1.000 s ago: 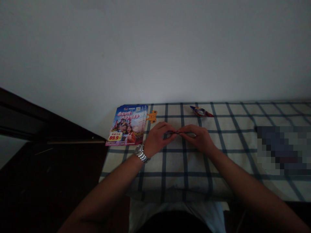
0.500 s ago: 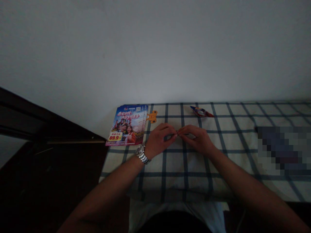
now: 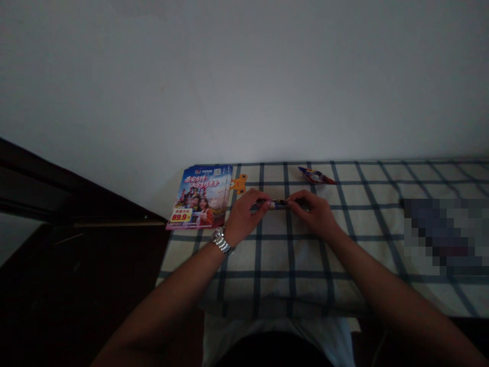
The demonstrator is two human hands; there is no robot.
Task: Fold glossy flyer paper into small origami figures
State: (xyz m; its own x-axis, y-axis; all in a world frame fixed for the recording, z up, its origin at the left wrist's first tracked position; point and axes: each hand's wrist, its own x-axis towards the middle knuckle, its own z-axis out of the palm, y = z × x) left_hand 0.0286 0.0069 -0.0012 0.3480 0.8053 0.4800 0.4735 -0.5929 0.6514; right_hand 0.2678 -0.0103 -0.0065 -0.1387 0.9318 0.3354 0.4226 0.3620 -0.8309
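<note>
Between my two hands stretches a narrow, dark strip of what looks like folded printed paper (image 3: 278, 204), held level just above the checked cloth. My left hand (image 3: 246, 215), with a silver watch at the wrist, pinches its left end between thumb and fingers. The right end is pinched by my right hand (image 3: 314, 214). Beyond my right hand lies a folded piece of colourful printed paper (image 3: 316, 176), pointed at both ends. To the left of my left hand sits a stack of printed flyers (image 3: 202, 199).
An orange cartoon-shaped piece (image 3: 240, 184) pokes out beside the flyers. The checked cloth (image 3: 275, 255) covers the table, which meets a white wall (image 3: 267, 92). A blurred-out dark object (image 3: 443, 234) lies at the right. Dark floor drops away on the left.
My hands have moved apart from fingertips nearly touching, and the strip of printed paper now shows between them. The flyers and the folded paper behind have stayed put.
</note>
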